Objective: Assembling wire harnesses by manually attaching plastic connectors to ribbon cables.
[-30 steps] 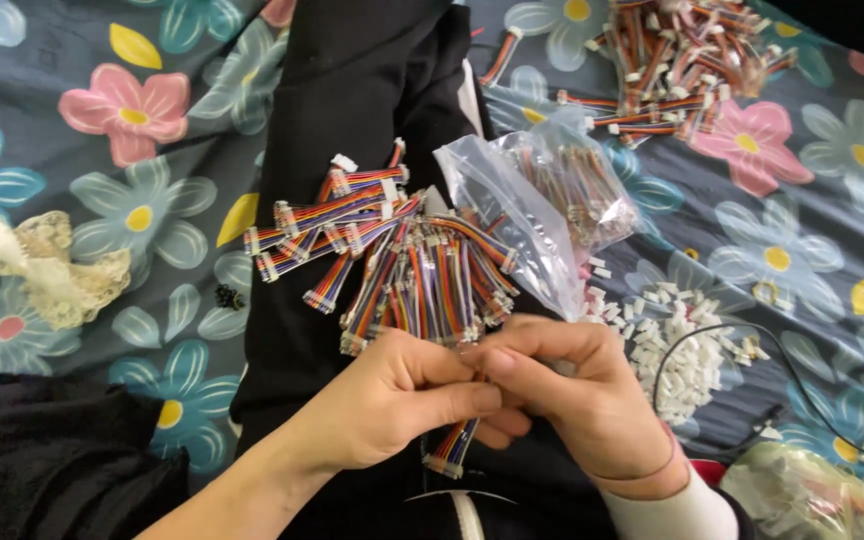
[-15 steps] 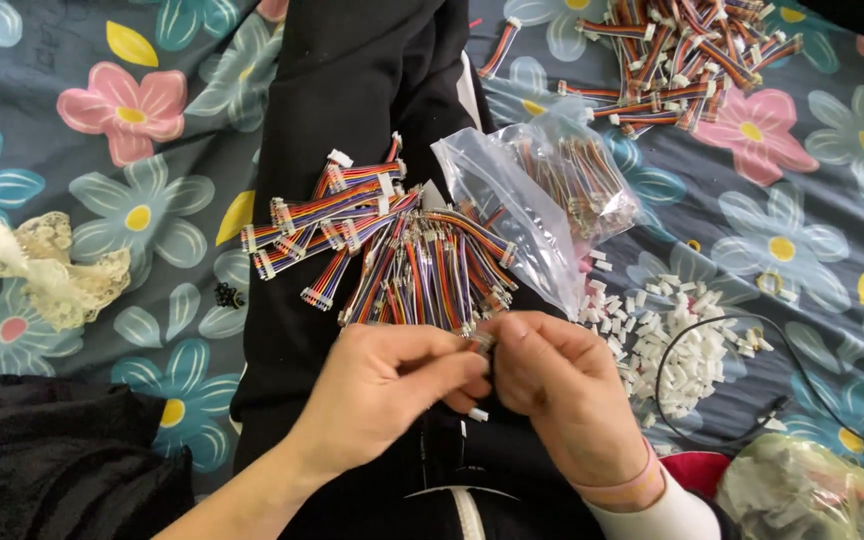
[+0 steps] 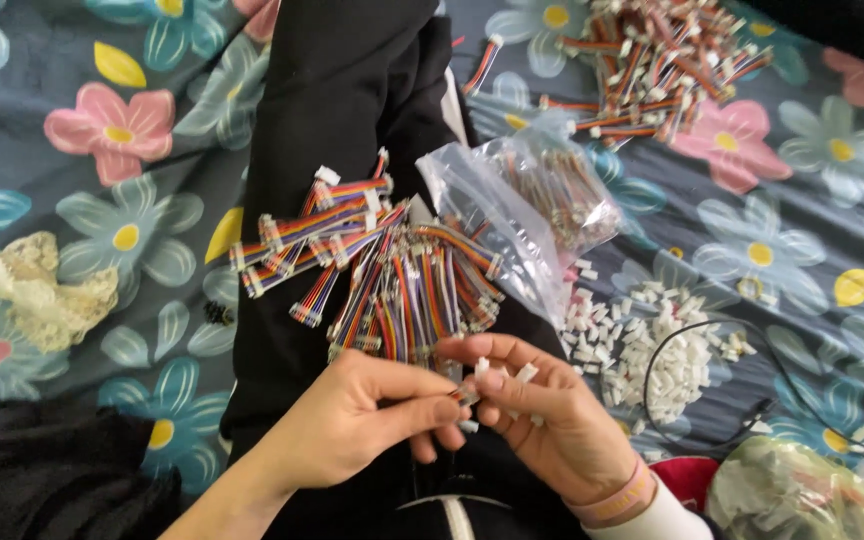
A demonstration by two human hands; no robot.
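My left hand (image 3: 362, 415) and my right hand (image 3: 542, 415) meet low in the middle, fingertips together. Between them they pinch a small white plastic connector (image 3: 472, 385); two more white pieces show at my right fingers. A short wire may be in the grip, but the fingers hide it. Just beyond the hands, a pile of multicoloured ribbon cables (image 3: 382, 265) with white end plugs lies on a black cloth (image 3: 342, 100).
A clear plastic bag (image 3: 532, 200) with more cables lies right of the pile. Loose white connectors (image 3: 652, 345) are scattered on the flowered sheet (image 3: 122, 170). Another cable heap (image 3: 652, 60) sits top right. A thin black cord (image 3: 712, 330) loops right; lace (image 3: 32, 290) lies left.
The cable piece that hung below my hands a second ago is gone from view. My hands have shifted slightly and now pinch small white connectors at the fingertips.
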